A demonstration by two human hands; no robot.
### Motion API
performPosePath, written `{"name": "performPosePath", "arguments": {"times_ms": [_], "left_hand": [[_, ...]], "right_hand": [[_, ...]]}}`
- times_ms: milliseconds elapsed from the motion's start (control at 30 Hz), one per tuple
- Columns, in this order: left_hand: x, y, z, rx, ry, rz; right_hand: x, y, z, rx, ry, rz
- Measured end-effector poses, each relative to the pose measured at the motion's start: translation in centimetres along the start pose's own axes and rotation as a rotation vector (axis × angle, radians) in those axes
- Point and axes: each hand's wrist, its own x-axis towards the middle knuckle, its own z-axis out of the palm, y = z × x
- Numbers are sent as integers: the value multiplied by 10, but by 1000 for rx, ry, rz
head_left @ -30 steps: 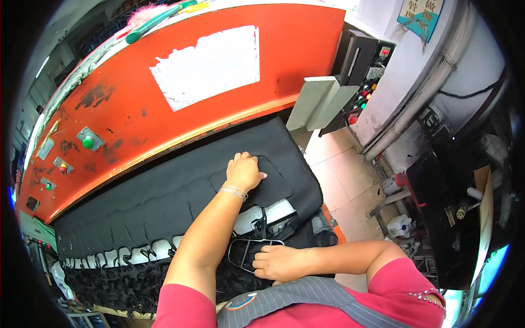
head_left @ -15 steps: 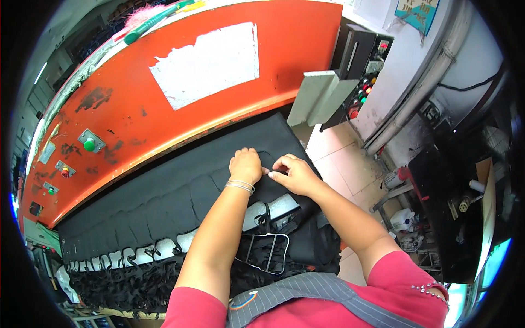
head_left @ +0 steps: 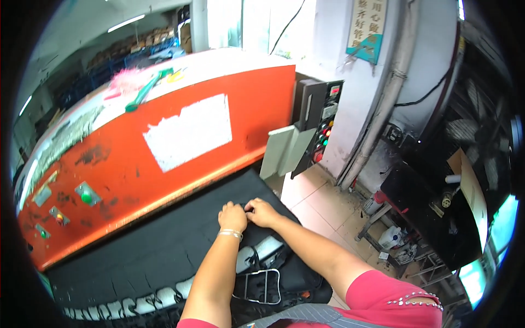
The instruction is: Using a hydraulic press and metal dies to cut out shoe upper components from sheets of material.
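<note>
My left hand [head_left: 232, 216] and my right hand [head_left: 262, 212] rest side by side, fingers curled down, on a sheet of black material [head_left: 164, 240] spread over the bed of a big orange press machine [head_left: 164, 147]. The two hands touch each other near the sheet's right end. A thin bracelet circles my left wrist. Whether the fingers pinch anything small is hidden. Closer to me lies a wire-shaped metal cutting frame [head_left: 257, 287] on the black material. A row of cut-out holes showing white [head_left: 136, 300] runs along the sheet's near edge.
A control box with coloured buttons [head_left: 322, 128] stands right of the machine, with a grey pipe [head_left: 383, 109] on the wall. Green buttons [head_left: 85, 197] sit on the orange front. A black stand, a white bottle [head_left: 391, 238] and a tiled floor are at right.
My right hand came up from the wire frame near my body to join the left hand on the black sheet. The view has tilted up, showing more of the machine and wall.
</note>
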Motion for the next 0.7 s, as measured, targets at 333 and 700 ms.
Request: {"name": "performPosePath", "arguments": {"times_ms": [333,700], "left_hand": [[13,6,-32,-145,-199,-105],[-53,-21,10,-840,191,81]], "right_hand": [[-8,17,-2,230,180,34],[-3,19,12,398,282,136]]}}
